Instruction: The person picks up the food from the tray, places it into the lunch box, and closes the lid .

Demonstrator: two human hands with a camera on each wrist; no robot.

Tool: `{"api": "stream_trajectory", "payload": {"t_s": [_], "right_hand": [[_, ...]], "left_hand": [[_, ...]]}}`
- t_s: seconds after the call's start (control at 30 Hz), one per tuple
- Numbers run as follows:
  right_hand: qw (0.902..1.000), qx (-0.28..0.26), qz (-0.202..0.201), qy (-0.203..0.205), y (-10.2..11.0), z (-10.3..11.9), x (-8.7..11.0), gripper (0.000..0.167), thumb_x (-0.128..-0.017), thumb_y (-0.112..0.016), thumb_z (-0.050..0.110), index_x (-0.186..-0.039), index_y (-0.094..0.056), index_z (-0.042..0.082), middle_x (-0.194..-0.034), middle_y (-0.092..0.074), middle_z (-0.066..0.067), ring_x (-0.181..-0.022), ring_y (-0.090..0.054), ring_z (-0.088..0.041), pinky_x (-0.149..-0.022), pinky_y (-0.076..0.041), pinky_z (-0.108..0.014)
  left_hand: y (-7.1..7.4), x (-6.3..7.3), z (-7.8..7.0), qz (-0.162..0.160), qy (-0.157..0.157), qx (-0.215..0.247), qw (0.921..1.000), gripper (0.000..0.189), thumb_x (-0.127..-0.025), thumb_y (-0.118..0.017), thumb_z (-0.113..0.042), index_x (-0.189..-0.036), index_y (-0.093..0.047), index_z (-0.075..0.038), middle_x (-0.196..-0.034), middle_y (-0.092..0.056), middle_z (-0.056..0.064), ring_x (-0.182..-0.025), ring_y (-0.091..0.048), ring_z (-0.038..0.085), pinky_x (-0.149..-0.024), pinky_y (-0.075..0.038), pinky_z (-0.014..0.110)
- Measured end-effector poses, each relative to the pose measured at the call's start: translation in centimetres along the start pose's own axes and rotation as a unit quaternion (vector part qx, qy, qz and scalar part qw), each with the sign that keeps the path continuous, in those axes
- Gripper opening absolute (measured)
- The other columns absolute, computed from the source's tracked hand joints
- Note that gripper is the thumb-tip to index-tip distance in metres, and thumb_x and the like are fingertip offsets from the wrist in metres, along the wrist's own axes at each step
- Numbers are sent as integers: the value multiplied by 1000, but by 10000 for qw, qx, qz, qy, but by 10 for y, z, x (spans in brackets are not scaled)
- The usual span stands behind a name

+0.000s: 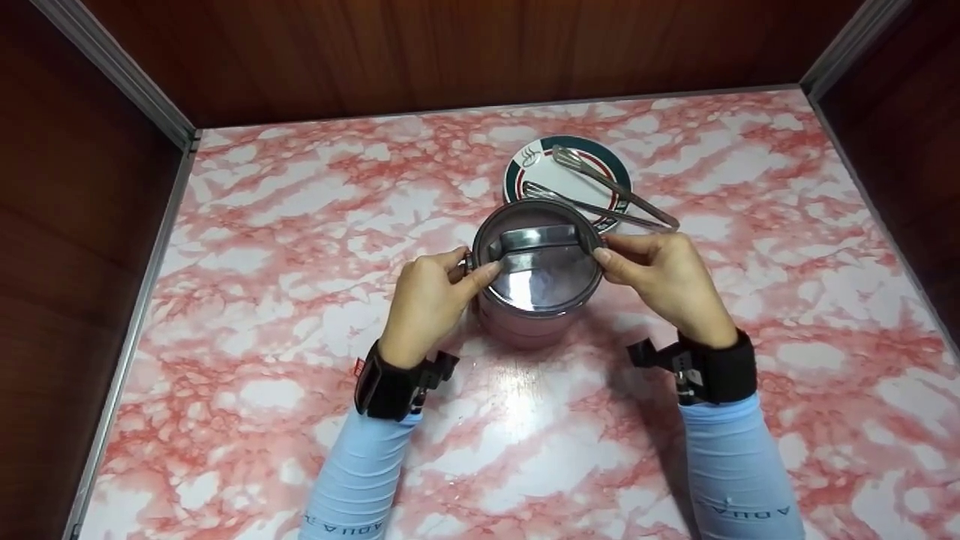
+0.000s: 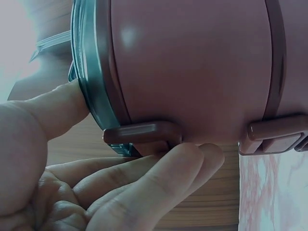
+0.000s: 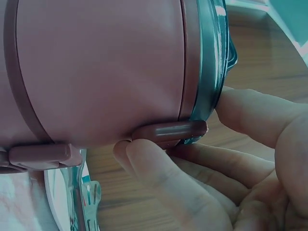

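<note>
A round pink lunch box [image 1: 525,326] with a see-through grey lid [image 1: 536,289] and a raised handle stands upright at the middle of the table. My left hand [image 1: 431,304] grips its left side, thumb on the lid's rim. In the left wrist view, the fingers bend in beside a brown side latch [image 2: 144,132]. On the opposite side my right hand [image 1: 667,281] grips in the same way. Its thumb presses the lid edge, and its fingertips touch the right latch [image 3: 168,130], as the right wrist view shows. A lower pair of latches sits further down the box's sides.
Behind the lunch box lies a white plate [image 1: 544,166] with a green and red rim, partly hidden by the lid. Two slotted metal utensils rest across it, a nearer one [image 1: 592,208] and a farther one [image 1: 611,184]. Dark wooden panels [image 1: 480,56] enclose the marbled table [image 1: 300,300].
</note>
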State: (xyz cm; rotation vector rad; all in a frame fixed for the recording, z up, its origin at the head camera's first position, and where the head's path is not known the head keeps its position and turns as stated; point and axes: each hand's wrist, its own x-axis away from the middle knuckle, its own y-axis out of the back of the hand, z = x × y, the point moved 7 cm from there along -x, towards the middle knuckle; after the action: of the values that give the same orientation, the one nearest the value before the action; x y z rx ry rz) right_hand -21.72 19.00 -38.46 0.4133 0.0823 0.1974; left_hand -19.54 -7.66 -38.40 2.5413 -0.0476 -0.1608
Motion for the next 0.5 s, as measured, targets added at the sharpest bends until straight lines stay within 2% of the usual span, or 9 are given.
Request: {"api": "stream_trajectory", "payload": {"t_s": [0.1, 0.27, 0.5], "right_hand": [[9998, 215, 38, 26, -2, 0, 1, 44, -94, -69, 32, -124, -68, 0, -112, -71, -11, -89, -72, -13, -77, -57, -25], [9980, 630, 42, 93, -2, 2, 1, 45, -95, -67, 36, -125, -68, 3, -111, -72, -9, -87, -72, -15, -76, -56, -21], [9975, 701, 10, 23, 0, 3, 2, 42, -95, -67, 34, -124, -69, 4, -112, -71, -10, -86, -71, -13, -76, -55, -18]], "left_hand": [[1, 1, 1, -7, 18, -81, 10000, 58, -88, -73, -46, -122, -68, 1, -109, -72, 13, -101, -68, 14, -88, -54, 32], [1, 1, 3, 13, 19, -119, 9999, 60, -89, -71, -45, -124, -66, 2, -112, -70, 15, -101, -68, 15, -87, -54, 33], [1, 1, 2, -11, -21, -62, 10000, 60, -89, -72, -45, -124, -66, 3, -113, -70, 16, -105, -67, 17, -90, -54, 32]]}}
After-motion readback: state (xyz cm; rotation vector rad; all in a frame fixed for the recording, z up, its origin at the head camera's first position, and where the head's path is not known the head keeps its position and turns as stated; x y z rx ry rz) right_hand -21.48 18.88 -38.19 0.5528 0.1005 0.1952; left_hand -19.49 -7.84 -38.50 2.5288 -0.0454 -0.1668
